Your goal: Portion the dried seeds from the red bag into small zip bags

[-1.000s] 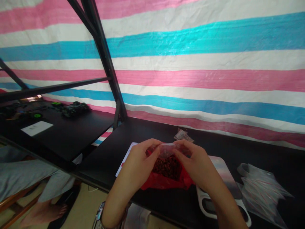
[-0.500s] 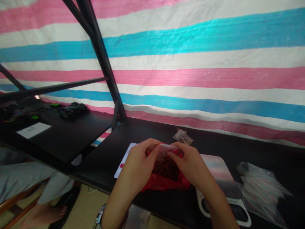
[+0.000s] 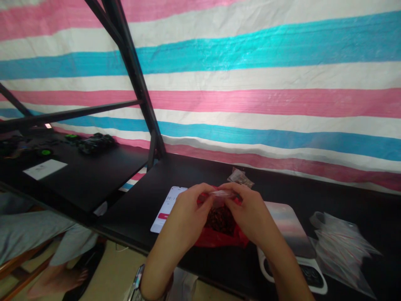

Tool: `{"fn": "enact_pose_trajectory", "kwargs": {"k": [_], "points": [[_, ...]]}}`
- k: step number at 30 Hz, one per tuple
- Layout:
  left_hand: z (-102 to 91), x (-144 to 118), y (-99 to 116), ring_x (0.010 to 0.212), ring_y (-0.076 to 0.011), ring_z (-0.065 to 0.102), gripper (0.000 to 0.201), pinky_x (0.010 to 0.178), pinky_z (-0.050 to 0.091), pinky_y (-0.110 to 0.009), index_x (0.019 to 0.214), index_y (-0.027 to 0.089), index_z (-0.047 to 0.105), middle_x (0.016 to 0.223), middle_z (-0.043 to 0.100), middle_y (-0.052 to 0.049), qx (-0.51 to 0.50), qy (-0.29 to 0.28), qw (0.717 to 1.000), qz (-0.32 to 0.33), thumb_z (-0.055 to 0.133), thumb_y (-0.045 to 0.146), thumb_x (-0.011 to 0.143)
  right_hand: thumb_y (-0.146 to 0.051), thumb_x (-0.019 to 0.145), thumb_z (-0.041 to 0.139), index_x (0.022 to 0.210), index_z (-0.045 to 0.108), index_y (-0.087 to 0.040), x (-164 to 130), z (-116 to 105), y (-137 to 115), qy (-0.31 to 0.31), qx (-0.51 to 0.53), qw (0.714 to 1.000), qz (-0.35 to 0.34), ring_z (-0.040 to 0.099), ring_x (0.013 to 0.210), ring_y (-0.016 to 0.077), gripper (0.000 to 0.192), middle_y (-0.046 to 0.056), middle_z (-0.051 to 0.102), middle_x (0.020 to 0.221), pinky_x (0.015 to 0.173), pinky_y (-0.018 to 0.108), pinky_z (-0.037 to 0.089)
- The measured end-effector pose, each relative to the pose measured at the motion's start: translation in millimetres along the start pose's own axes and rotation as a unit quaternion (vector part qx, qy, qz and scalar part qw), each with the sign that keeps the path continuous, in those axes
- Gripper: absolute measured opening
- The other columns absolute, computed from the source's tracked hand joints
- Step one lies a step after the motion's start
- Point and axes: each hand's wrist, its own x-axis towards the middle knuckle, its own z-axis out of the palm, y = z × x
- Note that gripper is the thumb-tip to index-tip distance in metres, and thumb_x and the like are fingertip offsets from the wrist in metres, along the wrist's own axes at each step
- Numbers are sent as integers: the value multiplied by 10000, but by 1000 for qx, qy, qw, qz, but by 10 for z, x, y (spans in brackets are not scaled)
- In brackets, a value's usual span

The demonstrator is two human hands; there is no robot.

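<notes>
Between my two hands is a small clear zip bag, its top edge pinched on both sides. My left hand closes thumb and fingers on the left part of the edge. On the right part, my right hand does the same. Right below them lies an open red plastic bag with dark reddish-brown dried bits in it. Whether the small bag holds anything is hidden by my fingers. Behind my hands rests a filled clear packet.
A kitchen scale stands to the right, with a pile of clear zip bags beyond it. A phone showing a timer lies left. On the neighbouring table are a paper sheet and dark wheeled objects. A person's leg shows lower left.
Both hands have shifted slightly right, still pinching the small bag's edge, which now looks flatter. More of the phone's screen shows.
</notes>
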Motion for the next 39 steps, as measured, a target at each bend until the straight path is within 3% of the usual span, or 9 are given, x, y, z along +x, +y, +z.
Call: {"fn": "enact_pose_trajectory", "kwargs": {"k": [5, 14, 24, 27, 30, 33, 35, 37, 39], "points": [[-12, 24, -3, 894, -237, 760, 186, 828, 558, -349, 949, 237, 764, 960, 814, -37, -20, 7, 1000, -1, 579, 256, 951, -68, 847, 620, 1053, 822, -251, -4, -18, 27, -18, 42, 999, 2, 785, 956, 233, 341, 30, 849, 1025, 877, 344, 581], [-8, 14, -56, 882, -225, 734, 187, 820, 532, -339, 961, 241, 745, 927, 792, -17, -17, 16, 1000, 10, 561, 275, 946, -77, 857, 630, 975, 833, -255, 6, -39, 43, -24, -14, 1000, -2, 767, 888, 243, 295, 24, 842, 945, 823, 342, 536], [-110, 0, -9, 812, -232, 743, 247, 735, 566, -339, 987, 227, 718, 888, 763, -33, -62, 65, 996, -3, 632, 447, 919, -235, 910, 655, 907, 792, -239, -18, -130, 43, 49, 55, 996, -52, 711, 806, 195, 137, 21, 801, 884, 766, 311, 534], [-169, 7, -20, 750, -222, 717, 345, 656, 555, -324, 1108, 237, 701, 885, 742, -19, -47, 140, 989, -6, 680, 494, 879, -330, 918, 698, 1067, 768, -233, -62, -434, 62, 158, 63, 983, -65, 684, 798, 183, 191, 20, 769, 886, 759, 311, 536], [-236, 25, -68, 744, -223, 709, 375, 657, 556, -328, 1123, 239, 697, 864, 727, -17, -18, 182, 983, 2, 648, 526, 887, -389, 892, 715, 1261, 696, -253, -221, -977, 203, 308, 68, 948, -45, 633, 713, 179, 394, 0, 702, 822, 684, 318, 517], [-281, 35, -83, 736, -225, 711, 367, 661, 559, -330, 1084, 237, 708, 852, 730, -20, 4, 182, 983, 3, 625, 526, 872, -358, 896, 682, 1336, 666, -253, -494, -1567, 569, 417, -55, 900, 117, 658, 701, 228, 452, 80, 731, 871, 641, 364, 494], [-296, 33, -63, 736, -231, 714, 375, 648, 555, -328, 1057, 239, 717, 854, 738, -25, 18, 179, 984, 1, 611, 536, 854, -278, 925, 579, 1336, 672, -189, -675, -1858, 927, 405, -196, 855, 257, 694, 745, 280, 431, 191, 763, 970, 667, 418, 509], [-296, 29, -31, 721, -234, 710, 393, 631, 549, -329, 1030, 242, 726, 843, 741, -27, 29, 172, 985, -5, 595, 560, 840, -253, 939, 508, 1288, 707, -163, -810, -2018, 1297, 298, -303, 829, 364, 725, 785, 315, 411, 223, 767, 967, 706, 438, 546], [-284, 26, -1, 704, -237, 705, 405, 607, 537, -327, 1002, 246, 734, 831, 744, -28, 39, 157, 987, -12, 584, 579, 829, -216, 873, 552, 1149, 782, -184, -882, -2063, 1585, 245, -335, 821, 392, 745, 855, 372, 361, 196, 764, 908, 763, 487, 568]]}}
